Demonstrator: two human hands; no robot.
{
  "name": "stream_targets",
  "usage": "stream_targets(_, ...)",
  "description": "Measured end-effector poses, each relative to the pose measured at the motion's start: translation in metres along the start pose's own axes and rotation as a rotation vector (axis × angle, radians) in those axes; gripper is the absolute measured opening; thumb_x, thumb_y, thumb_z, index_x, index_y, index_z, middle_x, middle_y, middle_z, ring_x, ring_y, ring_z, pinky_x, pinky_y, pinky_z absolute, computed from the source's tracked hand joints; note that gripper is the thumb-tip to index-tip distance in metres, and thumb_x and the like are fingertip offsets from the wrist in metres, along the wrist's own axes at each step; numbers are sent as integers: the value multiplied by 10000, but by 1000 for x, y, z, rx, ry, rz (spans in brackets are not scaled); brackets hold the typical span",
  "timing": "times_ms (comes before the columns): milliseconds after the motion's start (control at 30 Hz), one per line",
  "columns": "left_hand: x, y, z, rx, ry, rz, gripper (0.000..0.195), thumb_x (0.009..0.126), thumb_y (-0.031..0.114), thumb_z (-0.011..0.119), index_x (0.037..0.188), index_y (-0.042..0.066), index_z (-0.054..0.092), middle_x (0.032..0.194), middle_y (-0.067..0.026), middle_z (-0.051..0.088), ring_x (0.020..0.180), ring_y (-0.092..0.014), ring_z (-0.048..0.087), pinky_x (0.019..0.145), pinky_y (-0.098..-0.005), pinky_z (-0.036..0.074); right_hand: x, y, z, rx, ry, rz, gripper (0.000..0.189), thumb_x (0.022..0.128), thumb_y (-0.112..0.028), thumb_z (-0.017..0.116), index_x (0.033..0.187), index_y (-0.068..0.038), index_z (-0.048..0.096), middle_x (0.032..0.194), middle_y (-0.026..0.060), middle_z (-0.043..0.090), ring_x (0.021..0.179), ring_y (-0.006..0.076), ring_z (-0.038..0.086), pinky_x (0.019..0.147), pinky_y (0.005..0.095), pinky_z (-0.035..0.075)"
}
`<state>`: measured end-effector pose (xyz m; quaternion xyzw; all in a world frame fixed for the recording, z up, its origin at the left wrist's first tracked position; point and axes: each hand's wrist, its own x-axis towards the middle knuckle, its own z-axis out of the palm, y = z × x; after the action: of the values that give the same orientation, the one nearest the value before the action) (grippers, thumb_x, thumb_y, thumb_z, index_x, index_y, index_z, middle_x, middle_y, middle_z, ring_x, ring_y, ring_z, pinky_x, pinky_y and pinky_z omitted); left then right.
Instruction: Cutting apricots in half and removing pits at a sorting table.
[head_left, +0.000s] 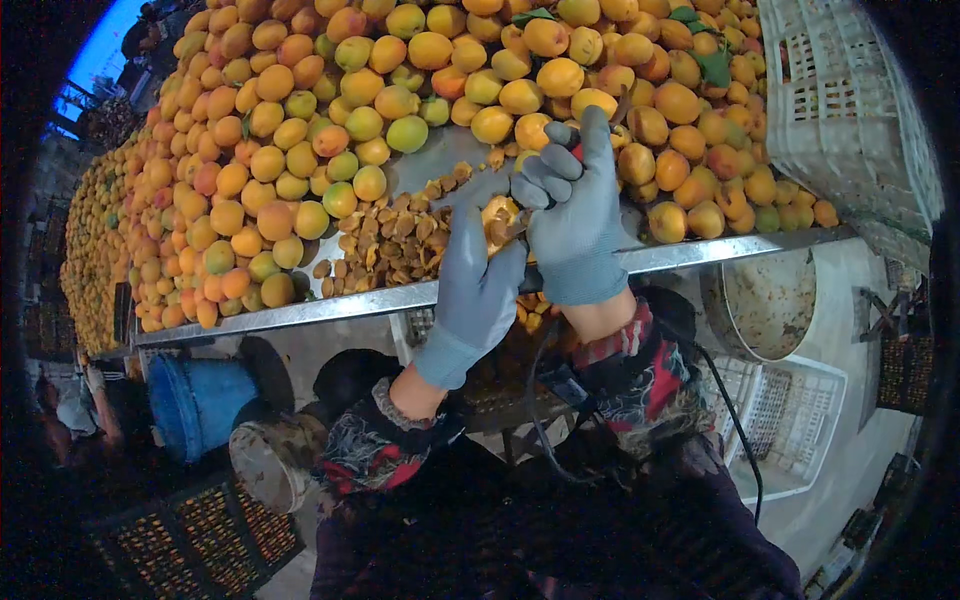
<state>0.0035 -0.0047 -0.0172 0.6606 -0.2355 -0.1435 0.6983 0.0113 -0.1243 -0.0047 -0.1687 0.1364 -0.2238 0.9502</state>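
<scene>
My left hand, in a grey coated glove, holds an opened apricot with its orange flesh showing. Close beside it, my right hand, gloved the same way, is curled round a red handle that shows only in part, and a dark curved blade stands out beyond the fingers. Apricot stones lie heaped on the metal table left of my hands. Whole apricots, yellow, orange and some green, are piled behind and on both sides. The tips of my left fingers are partly hidden.
The table's metal edge runs below my wrists. A white plastic crate stands at the right on the table. Below are a blue barrel, a dirty bucket, another white crate, a round tub and black trays of fruit.
</scene>
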Motion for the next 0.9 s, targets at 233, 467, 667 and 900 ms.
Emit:
stream_targets(233,3,-11,-16,43,-30,20,439,805,29,516,1238,8,453,1051,-88,545,838,-135,526,696,-254,447,-4,2,4,-39,4,-65,408,911,-510,455,793,-122,498,497,-77,286,419,56,256,407,234,225)
stream_targets(467,1,-4,-13,425,-61,245,430,798,15,449,1225,-31,450,1102,-78,538,995,-127,525,856,-270,449,-17,6,19,-586,-104,-488,437,942,-444,424,797,-41,516,470,-25,379,341,60,335,329,227,248)
stream_targets(667,-2,4,-15,197,-164,205,433,789,16,431,1219,-29,450,1090,-87,544,930,-124,553,797,-258,475,-29,-5,23,-628,-134,-438,461,985,-405,304,852,-20,519,455,-32,317,376,71,307,385,226,282)
stream_targets(900,-1,10,-14,-461,-137,-277,436,793,12,427,1228,-16,449,985,-56,555,745,-73,532,602,-198,415,-35,-14,23,-868,-188,-609,445,989,-351,266,833,-12,510,470,-16,361,377,78,339,393,220,297)
